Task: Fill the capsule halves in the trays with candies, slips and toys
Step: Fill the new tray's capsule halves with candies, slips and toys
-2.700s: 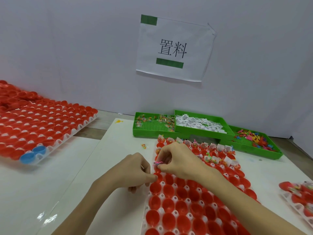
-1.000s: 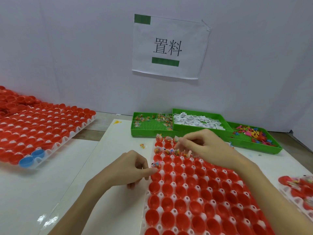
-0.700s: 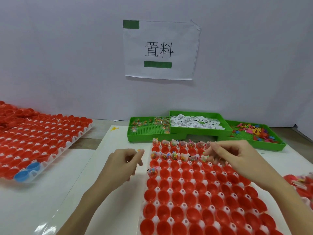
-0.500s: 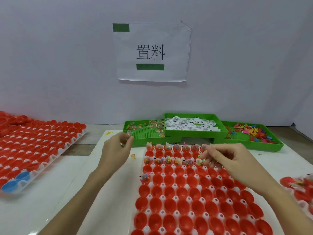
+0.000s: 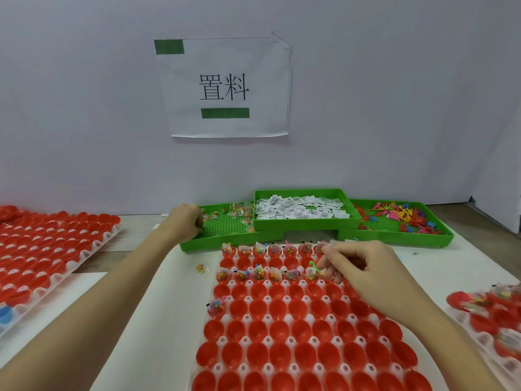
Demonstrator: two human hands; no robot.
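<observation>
The tray of red capsule halves (image 5: 304,328) lies at six o'clock on the white table (image 5: 158,320), running up toward the centre. Its farthest row and the third row back hold candy packets, slips and small toys; one more filled half (image 5: 216,307) sits alone on the tray's left edge, and the other halves show only red. The right hand (image 5: 363,266) hovers over the right end of those filled rows at about four o'clock, fingers curled and fingertips (image 5: 327,253) pressed together in a pinch — what they pinch is too small to tell. A green toy (image 5: 313,265) sticks up just beside them. The left hand (image 5: 184,221) reaches to ten o'clock into the green bin of candies (image 5: 225,230), fingers curled down onto its floor; whether it grips a packet cannot be told. Next to that bin, at twelve o'clock, stands the bin of white slips (image 5: 301,211), and at two o'clock the bin of coloured toys (image 5: 400,218). One loose candy packet (image 5: 201,268) lies on the table left of the tray. Another tray of red halves (image 5: 50,255) sits at nine o'clock, and a blurred filled tray (image 5: 490,314) at three o'clock.
</observation>
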